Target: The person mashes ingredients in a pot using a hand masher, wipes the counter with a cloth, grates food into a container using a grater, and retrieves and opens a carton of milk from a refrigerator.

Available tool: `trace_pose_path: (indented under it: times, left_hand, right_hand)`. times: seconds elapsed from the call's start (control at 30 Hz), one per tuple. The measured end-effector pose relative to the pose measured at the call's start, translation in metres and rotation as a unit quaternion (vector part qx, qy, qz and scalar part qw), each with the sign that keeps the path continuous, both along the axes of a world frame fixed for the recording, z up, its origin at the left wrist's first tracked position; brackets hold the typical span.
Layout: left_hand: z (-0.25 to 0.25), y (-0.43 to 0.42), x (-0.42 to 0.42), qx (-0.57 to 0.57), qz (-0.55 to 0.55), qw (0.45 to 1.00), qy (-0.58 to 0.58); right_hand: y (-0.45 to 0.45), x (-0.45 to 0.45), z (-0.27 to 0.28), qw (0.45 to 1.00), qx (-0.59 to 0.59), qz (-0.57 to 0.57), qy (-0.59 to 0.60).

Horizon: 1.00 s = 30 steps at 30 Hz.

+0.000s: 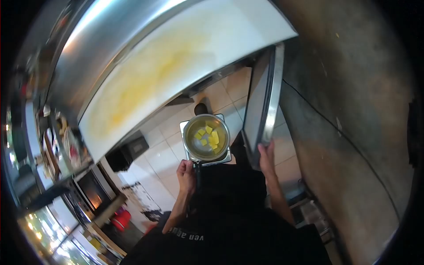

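Observation:
A steel saucepan (pixel 193 148) with several yellow butter-like pieces (pixel 213 138) in it sits level before my body. Beneath it shows a square silver base (pixel 226 157), perhaps a scale. My left hand (pixel 186 176) is closed at the base's near left corner, close beside the pan's black handle (pixel 198 170). Its hidden fingertips leave it unclear whether it also touches the handle. On my right, a metal-edged door (pixel 272 99) stands swung out from the white-topped unit. My right hand (pixel 266 160) grips that door's near edge, thumb along its face.
The white counter top (pixel 194 48), stained yellow, spans the upper left. A black cable (pixel 349 139) crosses the grey surface (pixel 353 84) at right. Pale floor tiles (pixel 161 154) lie below. A glowing oven (pixel 93 194) and a red item (pixel 120 219) are at lower left.

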<state>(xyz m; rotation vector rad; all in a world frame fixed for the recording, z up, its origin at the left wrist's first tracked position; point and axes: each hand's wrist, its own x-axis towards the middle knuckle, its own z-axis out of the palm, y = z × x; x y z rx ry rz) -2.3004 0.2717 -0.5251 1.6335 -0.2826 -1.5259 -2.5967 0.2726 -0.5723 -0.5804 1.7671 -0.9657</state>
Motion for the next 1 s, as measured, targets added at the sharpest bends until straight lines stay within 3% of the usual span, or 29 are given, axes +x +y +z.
trace_pose_path:
  times: [0.1,0.23,0.3,0.37,0.4,0.43,0.5,0.57,0.6,0.67,0.77,0.83,0.9,0.97,1.0]
  left_hand:
    - [0.053,0.018,0.018,-0.011,0.041,0.998,-0.045]
    - [0.095,0.011,0.077,-0.028,0.079,0.992,-0.095]
    - [0.098,0.030,0.011,-0.057,0.113,0.988,-0.091]
    - [0.090,0.034,0.013,-0.132,0.136,0.977,-0.096]
    - [0.087,0.031,0.020,-0.142,0.132,0.977,-0.092]
    - [0.080,0.029,0.028,-0.135,0.117,0.979,-0.094]
    - [0.074,0.016,0.032,-0.138,0.123,0.981,-0.065]
    - [0.069,0.011,0.033,-0.144,0.114,0.982,-0.040]
    - [0.064,0.006,0.035,-0.151,0.106,0.982,-0.030]
    - [0.063,0.001,0.034,-0.165,0.098,0.981,-0.012]
    - [0.068,-0.016,0.026,-0.160,0.096,0.982,0.014]
    - [0.078,-0.024,0.018,-0.189,0.134,0.972,0.035]
    - [0.063,-0.043,0.033,-0.157,0.119,0.980,0.031]
    - [0.055,-0.048,0.047,-0.103,0.023,0.994,-0.040]
    - [0.079,-0.050,0.043,-0.060,0.043,0.993,-0.096]
  right_hand:
    - [-0.030,0.045,-0.026,0.961,-0.005,-0.079,-0.265]
    - [-0.104,0.124,-0.041,0.936,0.047,-0.112,-0.331]
    - [-0.102,0.075,-0.042,0.915,0.013,-0.132,-0.381]
    - [-0.107,0.073,-0.019,0.977,0.048,-0.174,-0.114]
    - [-0.104,0.073,0.020,0.981,0.048,-0.098,0.158]
    - [-0.100,0.077,0.047,0.981,0.040,-0.103,0.161]
    - [-0.085,0.099,0.093,0.982,-0.168,0.057,0.068]
    - [-0.096,0.130,0.202,0.976,0.045,0.212,-0.021]
    - [-0.099,0.140,0.204,0.978,0.040,0.207,-0.009]
    - [-0.106,0.151,0.205,0.935,0.094,0.336,0.059]
    - [-0.122,0.150,0.183,0.966,0.013,0.259,-0.024]
    - [-0.131,0.144,0.210,0.970,0.027,0.241,0.008]
    - [-0.164,0.127,0.199,0.984,-0.017,0.142,-0.105]
    - [-0.185,0.094,0.198,0.986,-0.054,0.109,-0.113]
    - [-0.193,0.074,0.194,0.989,-0.049,0.080,-0.112]
